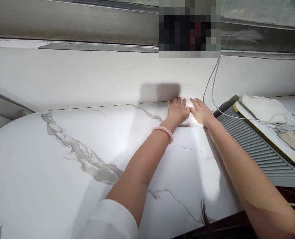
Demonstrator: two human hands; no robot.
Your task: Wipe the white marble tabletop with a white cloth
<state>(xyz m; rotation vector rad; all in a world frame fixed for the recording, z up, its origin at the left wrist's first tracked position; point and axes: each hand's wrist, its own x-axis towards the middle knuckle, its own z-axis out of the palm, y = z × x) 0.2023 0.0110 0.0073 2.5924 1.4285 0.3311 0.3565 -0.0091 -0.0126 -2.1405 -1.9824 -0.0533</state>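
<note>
A folded white cloth (pixel 192 119) lies on the white marble-patterned tabletop (pixel 157 159), close to the wall at the far edge. My left hand (pixel 177 110) presses on the cloth's left part with its fingers spread and pointing away from me. On the right part rests my right hand (pixel 201 113), also palm down with the fingers stretched out. My thumbs come near each other over the middle of the cloth. A pink coiled band (pixel 162 132) circles my left wrist. The underside of the cloth is hidden.
To the right stands a grey ribbed piece (pixel 259 149) with a white, gold-edged top, bearing a crumpled white cloth (pixel 268 108) and a beige object (pixel 293 141). A thin white cable (pixel 213 86) hangs along the wall (pixel 100 76). A blurred patch covers part of the window ledge.
</note>
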